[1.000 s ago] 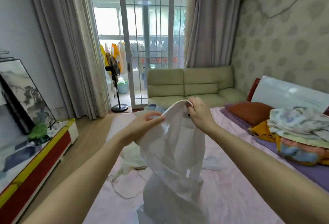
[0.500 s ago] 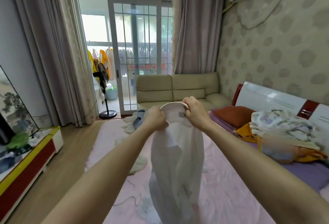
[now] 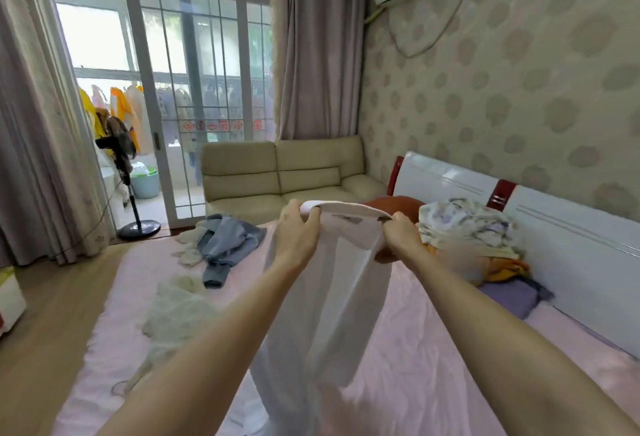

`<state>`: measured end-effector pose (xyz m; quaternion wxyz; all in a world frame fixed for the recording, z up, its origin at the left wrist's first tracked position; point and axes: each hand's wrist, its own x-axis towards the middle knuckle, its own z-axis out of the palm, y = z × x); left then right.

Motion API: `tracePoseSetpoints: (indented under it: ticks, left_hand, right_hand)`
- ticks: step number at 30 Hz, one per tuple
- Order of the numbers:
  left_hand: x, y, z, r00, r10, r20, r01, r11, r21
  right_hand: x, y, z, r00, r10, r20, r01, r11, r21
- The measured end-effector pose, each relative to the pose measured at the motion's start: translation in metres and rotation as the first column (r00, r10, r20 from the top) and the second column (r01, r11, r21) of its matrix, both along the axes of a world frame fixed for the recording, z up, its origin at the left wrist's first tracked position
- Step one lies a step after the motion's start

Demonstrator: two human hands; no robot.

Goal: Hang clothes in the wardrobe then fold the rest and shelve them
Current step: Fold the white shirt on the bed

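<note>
1. Garment (image 3: 329, 283), white, hangs from your two hands above the pink bed (image 3: 433, 342), its top band stretched between them and its lower part trailing down toward the sheet.
2. Your left hand (image 3: 298, 231) grips the band's left end, fingers curled over the edge.
3. Your right hand (image 3: 401, 233) pinches the right end, fingers curled round the cloth.
4. A blue garment (image 3: 228, 241) and a cream one (image 3: 180, 307) lie loose on the bed to the left.
5. A folded pile (image 3: 467, 227) sits by the headboard (image 3: 571, 227), near your right hand.
6. A sofa (image 3: 280, 175) stands beyond the bed.
</note>
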<state>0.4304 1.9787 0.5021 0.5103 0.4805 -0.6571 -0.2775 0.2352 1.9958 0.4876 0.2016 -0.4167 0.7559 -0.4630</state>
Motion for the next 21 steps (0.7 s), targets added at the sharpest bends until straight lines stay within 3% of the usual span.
tracePoseSetpoints:
  ticks: [4,6,7,10,11,14,17,19,21]
  left_hand:
    - [-0.028,0.014,0.062,0.983,-0.073,-0.166,0.021,0.954,-0.298]
    - [-0.032,0.012,0.093,0.954,-0.207,-0.218,0.101,0.904,-0.415]
    - [-0.034,0.010,0.104,0.949,-0.261,-0.178,0.147,0.865,-0.480]
    - [-0.035,0.010,0.114,0.951,-0.285,0.122,0.304,0.781,-0.546]
    - [-0.035,0.009,0.113,0.946,-0.269,0.179,0.323,0.781,-0.534]
    - [-0.025,0.013,0.118,0.994,-0.096,0.050,0.107,0.793,-0.599]
    - [-0.018,0.024,0.143,0.992,0.092,-0.089,-0.128,0.722,-0.680]
    - [-0.023,0.036,0.144,0.988,0.142,-0.062,-0.145,0.696,-0.704]
    - [-0.034,0.041,0.129,0.997,0.072,-0.004,-0.057,0.751,-0.658]
  right_hand:
    - [-0.005,0.034,0.077,0.985,-0.173,-0.018,0.149,0.892,-0.427]
    - [-0.005,0.049,0.117,0.977,-0.179,-0.116,0.075,0.798,-0.598]
    - [-0.002,0.059,0.136,0.974,-0.150,-0.170,0.010,0.777,-0.629]
    - [0.003,0.072,0.159,0.973,0.038,-0.227,-0.179,0.742,-0.646]
    - [0.003,0.075,0.159,0.957,-0.011,-0.291,-0.181,0.760,-0.625]
    - [-0.007,0.093,0.157,0.808,-0.359,-0.467,-0.064,0.735,-0.675]
    - [-0.016,0.109,0.174,0.628,-0.618,-0.473,0.027,0.625,-0.780]
    - [-0.015,0.108,0.172,0.548,-0.703,-0.454,0.066,0.578,-0.814]
    - [-0.012,0.106,0.148,0.558,-0.669,-0.491,0.019,0.602,-0.798]
